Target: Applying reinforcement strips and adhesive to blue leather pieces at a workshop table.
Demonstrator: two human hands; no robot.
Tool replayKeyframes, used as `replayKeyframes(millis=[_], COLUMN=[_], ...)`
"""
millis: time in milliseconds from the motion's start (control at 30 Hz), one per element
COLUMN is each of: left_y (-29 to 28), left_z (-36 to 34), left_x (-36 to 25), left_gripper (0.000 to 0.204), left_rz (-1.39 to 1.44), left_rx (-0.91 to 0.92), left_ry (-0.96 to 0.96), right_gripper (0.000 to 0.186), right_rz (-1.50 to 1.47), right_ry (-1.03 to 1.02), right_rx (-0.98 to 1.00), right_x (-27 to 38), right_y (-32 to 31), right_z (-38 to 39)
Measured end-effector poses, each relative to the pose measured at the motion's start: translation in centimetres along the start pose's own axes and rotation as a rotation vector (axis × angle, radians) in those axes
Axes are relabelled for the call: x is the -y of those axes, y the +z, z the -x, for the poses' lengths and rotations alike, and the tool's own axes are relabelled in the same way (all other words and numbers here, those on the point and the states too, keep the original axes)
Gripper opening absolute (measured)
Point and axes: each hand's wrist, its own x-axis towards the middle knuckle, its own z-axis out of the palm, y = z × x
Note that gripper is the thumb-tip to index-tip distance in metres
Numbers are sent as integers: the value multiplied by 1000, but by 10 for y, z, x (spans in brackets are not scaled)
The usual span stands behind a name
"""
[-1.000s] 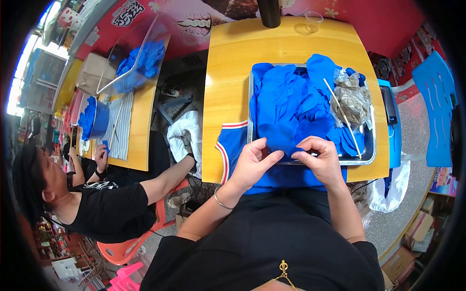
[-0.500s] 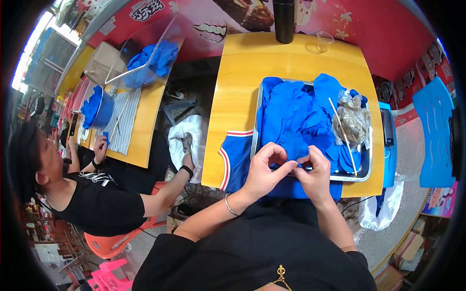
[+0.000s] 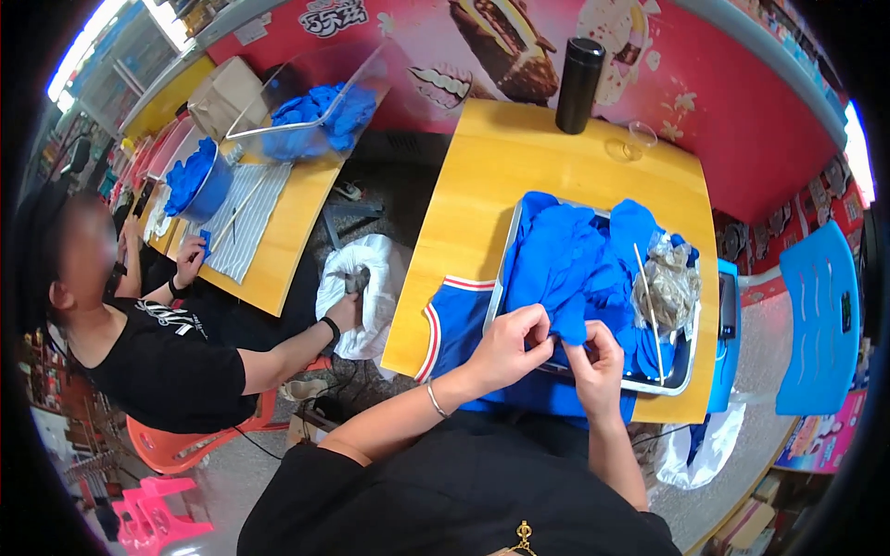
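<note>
Over the near edge of a metal tray (image 3: 498, 290), my left hand (image 3: 508, 348) and my right hand (image 3: 596, 366) pinch a small blue cloth piece (image 3: 569, 326) between thumbs and fingers. Behind it a heap of similar blue cloth pieces (image 3: 556, 255) fills the tray. On the tray's right side lie a clear plastic bag (image 3: 669, 287) with greyish-brown contents and a thin pale stick (image 3: 648, 310). A blue garment (image 3: 456, 320) with red-and-white trim lies partly under the tray's left side.
A black flask (image 3: 578, 88) and a clear cup (image 3: 642, 137) stand at the table's back. At left, a co-worker (image 3: 176, 366) reaches into a white sack (image 3: 382, 306), beside a table with a clear bin (image 3: 324, 120) and a blue bowl (image 3: 211, 190). A blue chair (image 3: 816, 324) is at right.
My view has shifted, so the table and tray sit lower in the picture. Both hands still pinch the blue cloth piece. The co-worker's hand is now deeper in the white sack.
</note>
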Motion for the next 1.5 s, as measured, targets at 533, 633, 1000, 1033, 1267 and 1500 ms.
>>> replayKeyframes(millis=[533, 633, 1000, 1033, 1267, 1500], left_y=[28, 35, 30, 28, 22, 23], left_z=[-8, -5, 0, 0, -7, -14], left_x=[5, -1, -12, -12, 2, 6], left_gripper=[10, 7, 2, 4, 17, 8], left_rz=[1112, 1061, 927, 1047, 726, 454], left_rx=[-126, -105, -236, -220, -115, -417], left_ry=[-320, -297, -154, -231, -87, -50], right_gripper=[11, 8, 8, 8, 8, 10], right_rz=[305, 419, 170, 171, 189, 375], right_ry=[-189, -243, -102, -102, -150, -294], right_rx=[-79, -161, -109, -106, -91, -71], right_x=[17, 15, 8, 9, 5, 19], right_y=[9, 3, 9, 10, 13, 31], right_z=[-7, -15, -17, -16, -16, -11])
